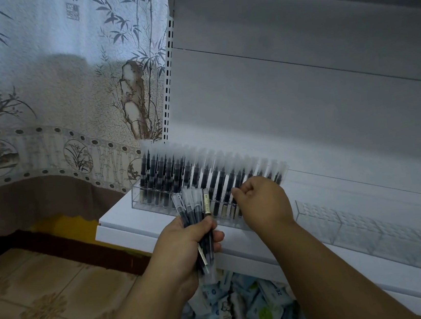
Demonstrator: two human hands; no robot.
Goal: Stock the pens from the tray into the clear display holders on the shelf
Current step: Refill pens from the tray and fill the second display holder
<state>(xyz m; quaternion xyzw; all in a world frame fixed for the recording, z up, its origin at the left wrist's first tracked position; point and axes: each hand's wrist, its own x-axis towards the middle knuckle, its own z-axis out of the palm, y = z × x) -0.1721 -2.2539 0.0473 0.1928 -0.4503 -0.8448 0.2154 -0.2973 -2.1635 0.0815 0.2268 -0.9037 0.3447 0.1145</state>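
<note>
The left hand (187,238) is clenching a pen bundle (198,214), caps pointing up; the right hand (262,203) is pinching a pen in the holder (140,203).

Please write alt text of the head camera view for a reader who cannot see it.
A person's left hand grips a bundle of dark pens with frosted clear caps, while the right hand, closed, reaches into a clear acrylic display holder full of similar pens on a white shelf. Small packets lie below.
</note>
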